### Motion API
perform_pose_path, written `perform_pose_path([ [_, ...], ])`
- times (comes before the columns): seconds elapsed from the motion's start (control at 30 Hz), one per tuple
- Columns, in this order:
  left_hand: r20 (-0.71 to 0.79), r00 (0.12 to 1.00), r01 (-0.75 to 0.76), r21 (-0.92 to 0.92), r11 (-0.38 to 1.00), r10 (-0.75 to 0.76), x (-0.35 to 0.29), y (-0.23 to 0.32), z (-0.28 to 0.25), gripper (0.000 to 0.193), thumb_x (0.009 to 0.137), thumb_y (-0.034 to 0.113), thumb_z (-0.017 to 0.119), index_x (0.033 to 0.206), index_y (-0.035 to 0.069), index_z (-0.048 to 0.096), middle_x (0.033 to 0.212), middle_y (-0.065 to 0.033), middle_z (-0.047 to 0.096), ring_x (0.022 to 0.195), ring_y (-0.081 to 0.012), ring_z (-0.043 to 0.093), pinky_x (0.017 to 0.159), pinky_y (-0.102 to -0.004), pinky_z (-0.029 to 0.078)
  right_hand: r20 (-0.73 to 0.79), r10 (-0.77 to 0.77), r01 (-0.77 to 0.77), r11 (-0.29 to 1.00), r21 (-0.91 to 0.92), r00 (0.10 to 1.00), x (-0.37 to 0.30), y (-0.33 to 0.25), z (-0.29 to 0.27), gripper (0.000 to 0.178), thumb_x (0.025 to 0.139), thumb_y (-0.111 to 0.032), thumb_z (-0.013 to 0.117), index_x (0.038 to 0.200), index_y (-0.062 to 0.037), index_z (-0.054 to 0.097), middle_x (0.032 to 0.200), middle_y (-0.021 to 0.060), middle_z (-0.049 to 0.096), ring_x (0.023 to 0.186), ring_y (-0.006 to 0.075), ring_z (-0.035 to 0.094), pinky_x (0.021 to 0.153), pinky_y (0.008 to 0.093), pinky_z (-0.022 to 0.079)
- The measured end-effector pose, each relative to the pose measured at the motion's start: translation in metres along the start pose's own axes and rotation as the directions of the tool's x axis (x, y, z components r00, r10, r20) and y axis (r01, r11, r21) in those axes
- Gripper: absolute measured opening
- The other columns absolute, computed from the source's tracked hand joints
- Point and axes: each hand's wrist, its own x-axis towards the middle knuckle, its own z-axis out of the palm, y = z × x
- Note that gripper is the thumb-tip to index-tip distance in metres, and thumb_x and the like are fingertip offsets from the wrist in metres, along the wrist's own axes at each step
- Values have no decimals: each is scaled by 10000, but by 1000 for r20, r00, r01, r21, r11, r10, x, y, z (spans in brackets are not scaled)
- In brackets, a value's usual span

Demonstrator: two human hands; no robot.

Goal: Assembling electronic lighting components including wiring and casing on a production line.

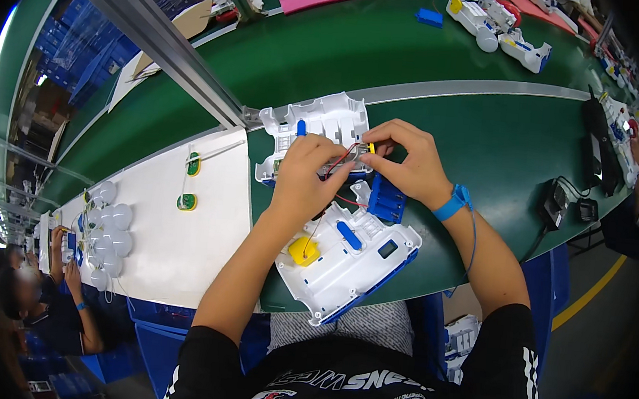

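Over the far shell (347, 112), the red wire (348, 152) is flanked by the half-closed left hand (303, 172) and right hand (412, 162); what is gripped cannot be told. Tugging should be avoided.

Open smooth dark-green tabletop (496, 142) right of the right hand (411, 164), as far as black box-shaped power adapter (555, 204); slanting grey metal post (168, 43) blocks far left, white blue-edged plastic half-shell (348, 265) near side.
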Motion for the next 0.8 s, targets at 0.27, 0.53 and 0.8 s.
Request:
perform_pose_path([
  [0.27,-30,999,-34,-64,997,32,0,-7,-1,145,786,58,819,907,30,744,900,-95,702,886,-252,638,756,-363,495,49,-55,54,998,16,997,1,2,-5,274,788,-15,821,1048,-15,734,1051,92,707,798,137,671,732,254,540],
  [0.53,186,967,-171,-42,984,176,6,-10,-16,119,777,15,796,880,27,736,868,-102,692,856,-269,636,751,-363,492,50,-52,52,999,4,997,0,-2,-4,276,783,-18,827,1043,-17,734,1057,96,707,800,140,679,736,259,547],
  [0.8,27,995,-93,-12,996,94,2,-4,-7,210,750,69,849,950,61,786,953,-76,701,901,-250,646,761,-348,511,55,-69,70,997,-16,996,-1,-2,-3,281,783,-33,825,1047,-23,728,1032,88,690,801,152,668,738,270,547],
])
